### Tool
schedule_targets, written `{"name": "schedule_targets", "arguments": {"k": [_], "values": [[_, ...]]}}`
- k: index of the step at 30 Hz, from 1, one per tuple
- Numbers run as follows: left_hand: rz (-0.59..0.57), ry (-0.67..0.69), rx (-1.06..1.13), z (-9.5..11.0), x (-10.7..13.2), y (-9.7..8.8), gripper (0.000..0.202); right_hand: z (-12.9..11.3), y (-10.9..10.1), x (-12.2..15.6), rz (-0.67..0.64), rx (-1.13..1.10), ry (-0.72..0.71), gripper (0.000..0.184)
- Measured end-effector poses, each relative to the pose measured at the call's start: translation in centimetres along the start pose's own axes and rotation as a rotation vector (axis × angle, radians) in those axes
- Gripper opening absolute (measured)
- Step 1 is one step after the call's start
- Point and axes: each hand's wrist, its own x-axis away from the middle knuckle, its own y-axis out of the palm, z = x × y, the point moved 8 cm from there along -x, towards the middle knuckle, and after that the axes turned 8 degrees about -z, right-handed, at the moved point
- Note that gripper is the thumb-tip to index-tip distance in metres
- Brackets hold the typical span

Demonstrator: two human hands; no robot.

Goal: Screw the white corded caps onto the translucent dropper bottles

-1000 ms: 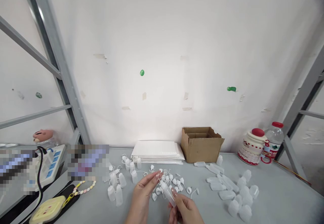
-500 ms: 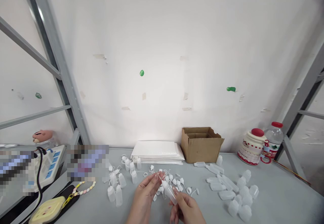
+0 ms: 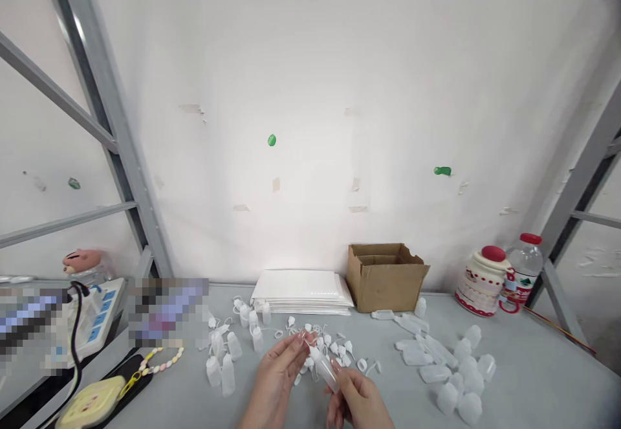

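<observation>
A small translucent squeeze bottle (image 3: 325,369) is tilted between my hands, its neck pointing up and left. My right hand (image 3: 356,395) is closed round the bottle's lower body. The fingers of my left hand (image 3: 284,364) are pinched at the bottle's top end, on a small white cap with a thin strap; the fingertips partly hide it. Beneath and behind my hands lie several loose white caps (image 3: 343,350) with straps. On the left stand several capped bottles (image 3: 228,375). Several uncapped bottles (image 3: 435,373) lie on the right.
Against the wall are a stack of white sheets or envelopes (image 3: 301,290) and an open cardboard box (image 3: 388,286). A decorated jar (image 3: 480,286) and a red-capped plastic bottle (image 3: 525,264) stand back right. At left lie a bead strap (image 3: 165,365), a yellow case (image 3: 92,403) and a power strip (image 3: 104,312).
My left fingertips have shifted very slightly at the cap. The squeeze bottle and my right hand stay almost in place.
</observation>
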Motion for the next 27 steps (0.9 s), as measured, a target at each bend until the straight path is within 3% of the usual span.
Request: {"name": "schedule_targets", "arguments": {"k": [4, 10, 16, 21, 27], "values": [[0.009, 0.034, -0.026, 0.3, 0.1, 0.1, 0.004, 0.8, -0.4, -0.5, -0.025, -0.019, -0.037, 0.061], [0.028, 0.099, -0.161, 1.1, 0.6, 0.2, 0.027, 1.4, -0.5, -0.7, -0.054, -0.035, -0.056, 0.061], [0.049, 0.167, -0.273, 1.4, 0.8, 0.3, 0.029, 1.7, -0.6, -0.7, -0.044, -0.072, -0.041, 0.062], [0.045, 0.188, -0.328, 1.9, 0.9, 0.6, 0.03, 0.4, -0.3, -0.2, -0.021, -0.083, -0.049, 0.066], [-0.012, 0.181, -0.192, 2.2, 0.7, 0.7, 0.037, -0.9, 0.5, 0.5, -0.02, -0.051, -0.013, 0.07]]}}
